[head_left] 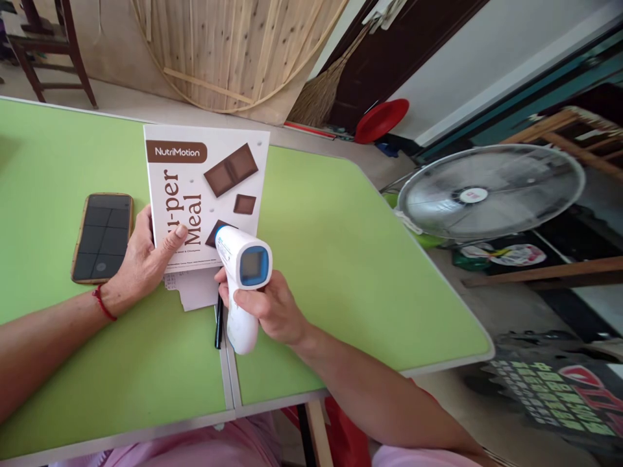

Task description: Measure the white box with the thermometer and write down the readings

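Observation:
My left hand (pixel 148 256) grips the lower left edge of a white NutriMotion meal box (pixel 228 146), thumb across its printed front. Chocolate pieces and brown lettering show on that face. In my right hand (pixel 272 308) is a white infrared thermometer (pixel 243 256) with a blue-rimmed grey screen facing me. Its front end points at the box's lower part and overlaps it in view; whether they touch I cannot tell. Below the box, a white paper (pixel 198 290) with some writing sticks out. A black pen (pixel 219 327) lies by the thermometer's handle, partly hidden.
A smartphone (pixel 103 237) lies on the green table (pixel 341 259) left of my left hand. Past the table's right edge stands a large fan (pixel 491 191). A round wooden board (pixel 238 45), a broom (pixel 324 97) and a red basin (pixel 382 121) are at the back.

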